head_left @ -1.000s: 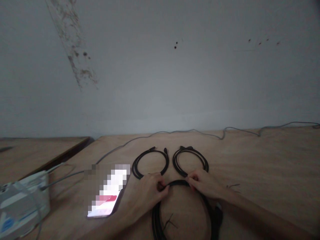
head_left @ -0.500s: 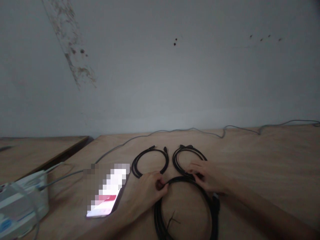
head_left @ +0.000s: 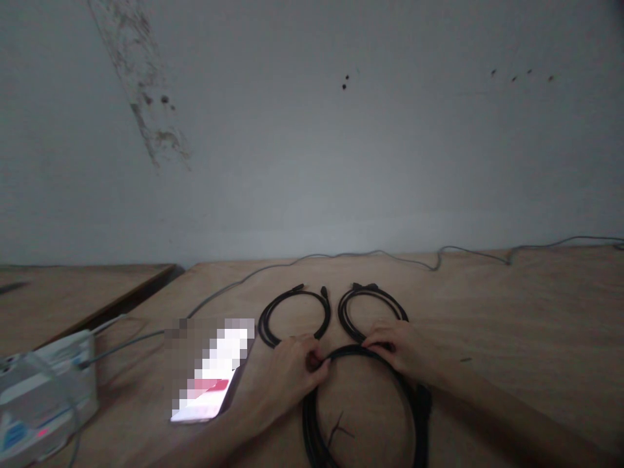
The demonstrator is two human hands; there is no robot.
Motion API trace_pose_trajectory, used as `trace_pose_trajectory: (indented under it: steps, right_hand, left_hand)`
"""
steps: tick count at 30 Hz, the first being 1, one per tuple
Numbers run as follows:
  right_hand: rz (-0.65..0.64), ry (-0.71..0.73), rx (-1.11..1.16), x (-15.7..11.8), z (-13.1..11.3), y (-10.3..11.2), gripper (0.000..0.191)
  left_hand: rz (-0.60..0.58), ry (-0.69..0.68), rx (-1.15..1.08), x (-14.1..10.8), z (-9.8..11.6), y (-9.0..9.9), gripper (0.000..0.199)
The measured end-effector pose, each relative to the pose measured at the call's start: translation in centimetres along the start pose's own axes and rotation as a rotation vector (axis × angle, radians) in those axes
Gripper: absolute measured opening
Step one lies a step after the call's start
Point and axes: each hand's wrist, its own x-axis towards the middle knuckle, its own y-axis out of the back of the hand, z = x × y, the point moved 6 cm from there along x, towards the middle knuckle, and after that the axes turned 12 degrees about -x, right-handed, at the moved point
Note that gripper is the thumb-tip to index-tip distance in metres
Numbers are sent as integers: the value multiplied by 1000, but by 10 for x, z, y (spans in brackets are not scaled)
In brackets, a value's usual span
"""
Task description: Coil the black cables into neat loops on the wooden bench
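A large black cable coil point(head_left: 420, 422) lies on the wooden worktop point(head_left: 526, 325) closest to the wearer, its near edge cut off by the bottom of the view, with a thin dark twist tie point(head_left: 338, 429) lying inside its ring. At the far left of the coil the left hand point(head_left: 298, 364) pinches the cable between thumb and fingers. The right hand point(head_left: 397, 344) is at the far right of the same ring, fingers bent and fingertips at the cable; whether they grip it or only rest there, I cannot tell. To the left sits a white power strip point(head_left: 49, 390), and between it and the left forearm lies a phone point(head_left: 214, 383) with a lit, partly blurred-out screen. Just beyond the hands, two smaller black coils lie side by side: a left coil point(head_left: 264, 318) and a right coil point(head_left: 344, 312), each with its plugs on the far side. Behind them a thin grey cord point(head_left: 266, 268) winds across the worktop. Farthest away rises a grey wall point(head_left: 312, 149), marked by small dark holes and a stained strip at upper left.
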Motion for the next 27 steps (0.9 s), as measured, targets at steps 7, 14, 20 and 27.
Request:
trace_pose_trajectory:
  steps: [7, 14, 20, 27]
  right_hand:
    - [55, -66, 4, -1, -10, 5, 21]
    - [34, -137, 93, -4, -2, -5, 24]
    - [-7, -186, 196, -2, 5, -2, 29]
    - [46, -200, 111, 4, 6, 10, 27]
  left_hand:
    - [-4, 15, 13, 0, 1, 0, 14]
    - [-5, 6, 3, 0, 2, 0, 13]
    - [-21, 20, 4, 0, 1, -1, 13]
    - [0, 9, -15, -1, 0, -1, 14]
